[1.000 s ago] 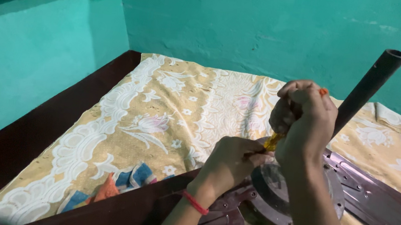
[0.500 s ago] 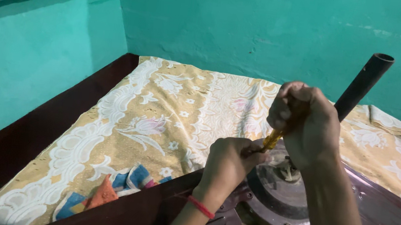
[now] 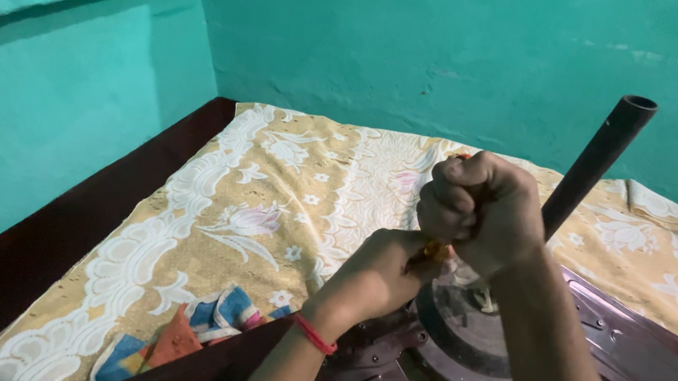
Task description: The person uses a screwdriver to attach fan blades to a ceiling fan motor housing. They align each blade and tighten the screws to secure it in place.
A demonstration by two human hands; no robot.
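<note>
Right hand [image 3: 486, 207] fisted around amber-handled screwdriver [image 3: 435, 249], left hand [image 3: 376, 273] pinching its shank at the ceiling fan motor hub [image 3: 467, 333] on the floral bedsheet [image 3: 269, 208]; blade [image 3: 644, 349] looks mounted, fastening apparently underway.

No packages, labels, signs or screens anywhere in view here: nothing of that kind on the patterned bedsheet, on the teal walls, or around the hands.
</note>
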